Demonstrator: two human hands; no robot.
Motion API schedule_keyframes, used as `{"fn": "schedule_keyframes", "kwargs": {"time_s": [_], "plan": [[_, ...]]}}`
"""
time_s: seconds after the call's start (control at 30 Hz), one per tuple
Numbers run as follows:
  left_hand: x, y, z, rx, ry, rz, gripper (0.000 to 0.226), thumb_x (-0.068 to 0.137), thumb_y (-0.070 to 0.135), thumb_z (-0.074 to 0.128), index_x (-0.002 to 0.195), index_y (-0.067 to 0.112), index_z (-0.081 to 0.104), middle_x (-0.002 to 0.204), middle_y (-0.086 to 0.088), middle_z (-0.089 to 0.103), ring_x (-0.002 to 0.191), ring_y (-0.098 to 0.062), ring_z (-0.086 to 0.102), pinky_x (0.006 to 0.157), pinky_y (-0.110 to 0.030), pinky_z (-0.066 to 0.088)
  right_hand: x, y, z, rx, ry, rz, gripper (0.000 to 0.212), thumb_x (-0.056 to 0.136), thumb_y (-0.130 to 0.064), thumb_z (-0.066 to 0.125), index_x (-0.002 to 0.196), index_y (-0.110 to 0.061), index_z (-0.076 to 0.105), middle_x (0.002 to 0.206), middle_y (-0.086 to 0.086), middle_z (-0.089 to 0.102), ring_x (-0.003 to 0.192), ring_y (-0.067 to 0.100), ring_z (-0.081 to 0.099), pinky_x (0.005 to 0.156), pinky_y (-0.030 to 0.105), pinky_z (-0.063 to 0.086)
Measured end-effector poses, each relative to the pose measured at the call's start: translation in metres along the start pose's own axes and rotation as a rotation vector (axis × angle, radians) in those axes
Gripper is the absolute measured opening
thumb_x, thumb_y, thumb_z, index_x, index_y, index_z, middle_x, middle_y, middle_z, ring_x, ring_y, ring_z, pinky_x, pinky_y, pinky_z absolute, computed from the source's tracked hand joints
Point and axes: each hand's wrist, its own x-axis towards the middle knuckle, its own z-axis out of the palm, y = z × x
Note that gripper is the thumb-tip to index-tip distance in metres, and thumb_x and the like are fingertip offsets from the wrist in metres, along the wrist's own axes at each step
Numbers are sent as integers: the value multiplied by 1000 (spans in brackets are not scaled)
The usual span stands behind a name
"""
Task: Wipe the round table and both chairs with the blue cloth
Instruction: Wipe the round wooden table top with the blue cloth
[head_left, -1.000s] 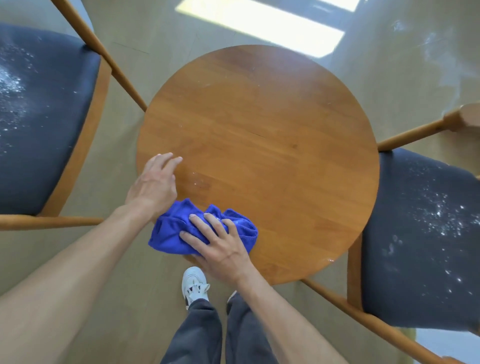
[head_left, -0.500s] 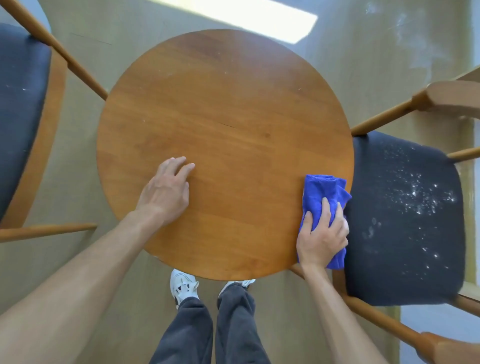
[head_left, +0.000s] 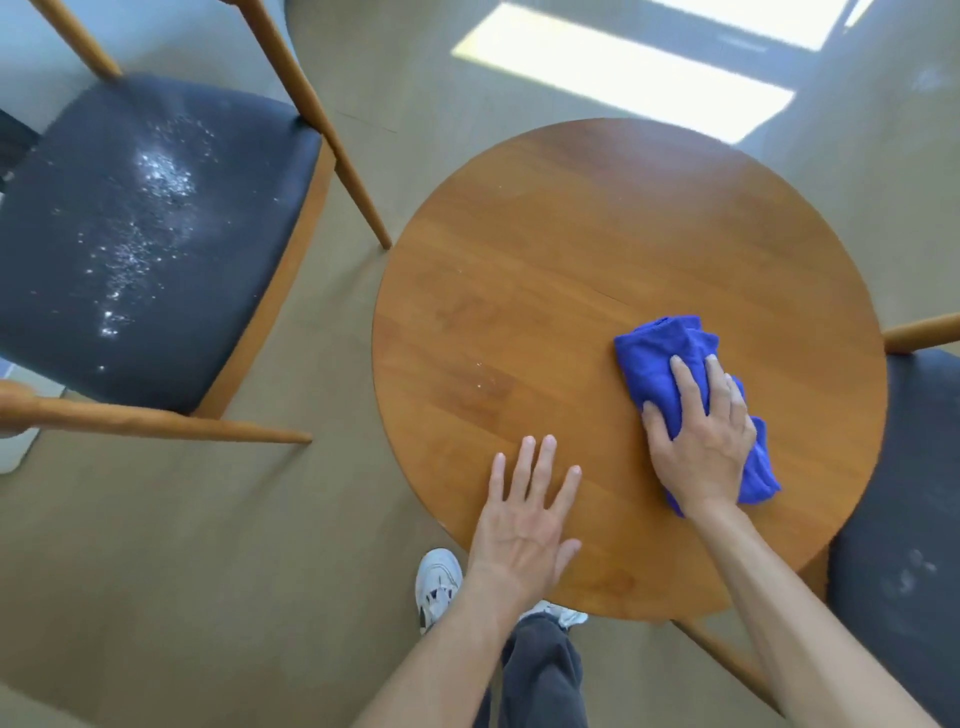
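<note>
The round wooden table (head_left: 623, 249) fills the middle right of the head view. My right hand (head_left: 698, 436) presses the bunched blue cloth (head_left: 660, 358) flat onto the table's right side. My left hand (head_left: 524, 519) rests flat on the near edge with fingers spread, holding nothing. A few white specks (head_left: 480, 379) lie on the table left of the cloth. The left chair (head_left: 130, 249) has a dark seat with white powder scattered on it. Only the dark seat of the right chair (head_left: 904, 519) shows, with faint smudges.
The chairs' wooden legs and rails (head_left: 332, 130) stick out close to the table on both sides. My legs and white shoes (head_left: 439, 582) stand at the table's near edge. Sunlight patches (head_left: 623, 67) fall on the beige floor beyond.
My right hand slid the cloth from the table's right edge back inward onto the top. My left hand shifted nearer the front edge and flattened. The camera swung left, showing the left chair's seat.
</note>
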Motion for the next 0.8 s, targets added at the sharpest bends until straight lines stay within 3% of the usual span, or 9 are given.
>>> {"fn": "schedule_keyframes", "kwargs": {"time_s": [0.1, 0.2, 0.37, 0.43, 0.53, 0.63, 0.7, 0.8], "plan": [[-1, -3, 9, 14, 16, -8, 86, 79, 62, 60, 148, 22, 27, 157, -20, 13, 145, -37, 13, 113, -56, 21, 16, -25, 3, 36, -15, 65, 57, 88, -45, 41, 138, -18, 51, 149, 13, 41, 132, 39, 40, 94, 61, 40], [-2, -2, 14, 15, 23, -3, 86, 81, 62, 56, 149, 21, 22, 158, -20, 7, 146, -36, 6, 114, -55, 15, 31, -54, 12, 79, -55, -96, 56, 88, -44, 43, 137, -19, 52, 148, 13, 42, 133, 37, 41, 95, 58, 40], [0, -3, 15, -26, 53, -3, 86, 72, 63, 65, 142, 22, 37, 153, -16, 28, 143, -33, 23, 113, -51, 22, 43, -137, 29, 152, -181, -456, 55, 86, -45, 45, 136, -24, 54, 149, 8, 43, 135, 34, 41, 102, 50, 35], [0, -3, 14, -48, 55, 4, 76, 72, 60, 65, 135, 20, 49, 146, -13, 41, 137, -32, 32, 112, -50, 29, 31, -165, 35, 195, -246, -621, 54, 84, -42, 49, 136, -26, 55, 149, 6, 43, 135, 33, 40, 104, 50, 36], [0, -3, 15, -67, 83, 8, 67, 78, 57, 59, 133, 18, 53, 144, -11, 45, 134, -31, 34, 110, -48, 30, 4, -177, 38, 198, -353, -931, 51, 85, -38, 48, 135, -30, 54, 151, 1, 41, 137, 29, 38, 107, 49, 34], [2, 0, 14, -78, 69, -7, 78, 65, 63, 70, 127, 19, 52, 132, -12, 54, 125, -30, 40, 105, -47, 38, 14, -163, 36, 172, -423, -1130, 50, 88, -39, 42, 136, -31, 52, 152, -1, 39, 138, 27, 38, 108, 47, 34], [2, 0, 13, -88, 72, -17, 88, 61, 64, 72, 133, 23, 44, 139, -13, 49, 131, -30, 40, 109, -48, 31, 35, -145, 33, 162, -413, -1135, 48, 89, -38, 47, 136, -30, 53, 152, 1, 40, 138, 27, 38, 107, 46, 34], [0, -3, 11, -88, 74, -24, 89, 66, 63, 69, 141, 27, 38, 154, -13, 27, 142, -29, 26, 115, -51, 21, 66, -90, 26, 174, -279, -885, 47, 86, -32, 59, 133, -25, 58, 148, 6, 45, 136, 29, 42, 106, 49, 38]]}}
